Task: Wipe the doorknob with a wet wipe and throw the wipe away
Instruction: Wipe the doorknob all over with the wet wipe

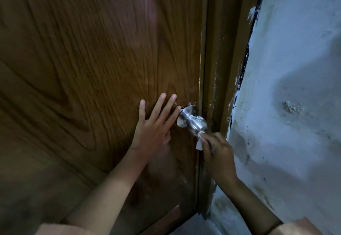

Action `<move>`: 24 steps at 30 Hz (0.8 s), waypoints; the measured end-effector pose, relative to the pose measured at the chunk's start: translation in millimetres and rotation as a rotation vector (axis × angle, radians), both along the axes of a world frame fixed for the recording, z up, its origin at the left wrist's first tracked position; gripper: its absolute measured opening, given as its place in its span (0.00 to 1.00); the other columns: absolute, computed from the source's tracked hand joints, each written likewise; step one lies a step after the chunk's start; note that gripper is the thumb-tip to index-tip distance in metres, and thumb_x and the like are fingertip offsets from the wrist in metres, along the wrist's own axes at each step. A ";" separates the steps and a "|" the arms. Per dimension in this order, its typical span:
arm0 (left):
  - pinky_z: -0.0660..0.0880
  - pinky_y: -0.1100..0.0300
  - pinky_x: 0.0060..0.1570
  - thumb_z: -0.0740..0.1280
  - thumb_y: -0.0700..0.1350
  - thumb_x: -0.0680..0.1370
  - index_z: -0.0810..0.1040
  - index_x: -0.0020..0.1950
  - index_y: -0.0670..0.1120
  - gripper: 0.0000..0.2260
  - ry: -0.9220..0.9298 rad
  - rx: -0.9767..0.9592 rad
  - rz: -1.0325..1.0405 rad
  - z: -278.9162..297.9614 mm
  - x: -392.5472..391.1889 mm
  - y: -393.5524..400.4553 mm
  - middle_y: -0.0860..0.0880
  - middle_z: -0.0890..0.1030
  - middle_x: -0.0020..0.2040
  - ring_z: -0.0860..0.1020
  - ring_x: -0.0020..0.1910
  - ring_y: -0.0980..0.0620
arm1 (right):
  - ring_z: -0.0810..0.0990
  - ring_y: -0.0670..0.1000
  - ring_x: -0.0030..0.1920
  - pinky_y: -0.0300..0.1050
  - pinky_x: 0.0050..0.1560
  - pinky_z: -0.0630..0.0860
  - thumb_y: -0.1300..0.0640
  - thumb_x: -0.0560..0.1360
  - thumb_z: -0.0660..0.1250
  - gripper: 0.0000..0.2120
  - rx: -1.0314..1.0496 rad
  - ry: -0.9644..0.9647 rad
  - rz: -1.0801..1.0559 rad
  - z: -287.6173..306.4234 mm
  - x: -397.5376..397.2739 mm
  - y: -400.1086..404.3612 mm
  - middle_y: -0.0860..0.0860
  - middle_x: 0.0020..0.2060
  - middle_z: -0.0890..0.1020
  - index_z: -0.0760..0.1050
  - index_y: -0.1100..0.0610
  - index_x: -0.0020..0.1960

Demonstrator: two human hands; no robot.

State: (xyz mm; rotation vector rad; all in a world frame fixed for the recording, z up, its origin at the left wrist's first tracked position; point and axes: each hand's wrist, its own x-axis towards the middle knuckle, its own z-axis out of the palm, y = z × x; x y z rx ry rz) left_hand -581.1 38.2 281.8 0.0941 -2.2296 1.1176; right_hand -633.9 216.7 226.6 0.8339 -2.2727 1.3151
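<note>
A silver metal doorknob [193, 120] sticks out from the right edge of a brown wooden door [83, 59]. My right hand [218, 153] is closed around a white wet wipe [200, 140] and presses it against the knob's front end. Only a crumpled corner of the wipe shows below my fingers. My left hand [155, 124] lies flat on the door just left of the knob, fingers spread and holding nothing, with the index fingertip touching the knob's round base plate.
A brown door frame [221, 50] runs beside the door's right edge. Right of it stands a rough, pale painted wall [295, 87] with stains and chipped spots. A strip of grey floor [199, 225] shows at the bottom.
</note>
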 end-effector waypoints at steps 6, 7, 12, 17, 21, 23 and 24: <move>0.36 0.34 0.67 0.65 0.61 0.67 0.57 0.73 0.51 0.38 -0.004 -0.003 0.007 -0.4 0.8 0.5 0.46 0.55 0.75 0.55 0.73 0.44 | 0.80 0.52 0.40 0.39 0.39 0.77 0.66 0.73 0.66 0.09 -0.059 -0.011 -0.036 0.4 2.2 -2.8 0.59 0.42 0.81 0.79 0.62 0.53; 0.36 0.34 0.67 0.65 0.61 0.67 0.57 0.73 0.51 0.38 -0.007 -0.003 0.008 -0.1 0.7 0.4 0.46 0.55 0.75 0.55 0.73 0.43 | 0.79 0.49 0.41 0.32 0.40 0.74 0.65 0.73 0.65 0.09 -0.058 -0.014 -0.026 0.6 6.3 -4.8 0.58 0.43 0.81 0.78 0.62 0.53; 0.36 0.34 0.67 0.66 0.61 0.66 0.58 0.73 0.51 0.39 -0.013 0.004 0.001 1.0 1.2 -0.1 0.46 0.55 0.74 0.55 0.73 0.44 | 0.79 0.50 0.39 0.35 0.38 0.74 0.67 0.73 0.66 0.09 -0.119 -0.032 -0.020 3.5 0.3 -0.4 0.59 0.41 0.81 0.79 0.62 0.52; 0.37 0.34 0.67 0.67 0.60 0.65 0.59 0.73 0.51 0.39 -0.011 0.004 -0.002 1.2 0.5 -0.3 0.46 0.55 0.74 0.55 0.73 0.44 | 0.79 0.51 0.39 0.40 0.36 0.75 0.65 0.73 0.65 0.08 -0.094 -0.028 -0.010 2.7 2.3 -3.9 0.59 0.41 0.81 0.79 0.62 0.51; 0.36 0.34 0.68 0.66 0.60 0.66 0.58 0.73 0.51 0.38 -0.010 0.003 0.003 0.2 1.2 0.1 0.46 0.55 0.75 0.55 0.73 0.44 | 0.80 0.53 0.39 0.42 0.37 0.76 0.65 0.73 0.66 0.08 -0.078 -0.028 -0.013 -1.0 -0.1 0.2 0.59 0.40 0.81 0.79 0.62 0.51; 0.36 0.34 0.68 0.67 0.60 0.66 0.59 0.73 0.51 0.38 -0.009 0.007 -0.002 0.5 1.2 -0.4 0.46 0.56 0.75 0.55 0.73 0.44 | 0.80 0.54 0.38 0.45 0.36 0.77 0.66 0.73 0.66 0.08 -0.108 -0.038 -0.052 0.0 -2.3 0.5 0.59 0.41 0.81 0.79 0.62 0.51; 0.36 0.34 0.68 0.67 0.60 0.66 0.59 0.73 0.51 0.38 -0.007 0.007 -0.002 0.8 1.0 -0.5 0.46 0.56 0.74 0.55 0.73 0.44 | 0.80 0.54 0.38 0.46 0.35 0.77 0.65 0.73 0.65 0.08 -0.124 -0.027 -0.060 2.1 -2.2 -1.3 0.59 0.41 0.81 0.79 0.62 0.51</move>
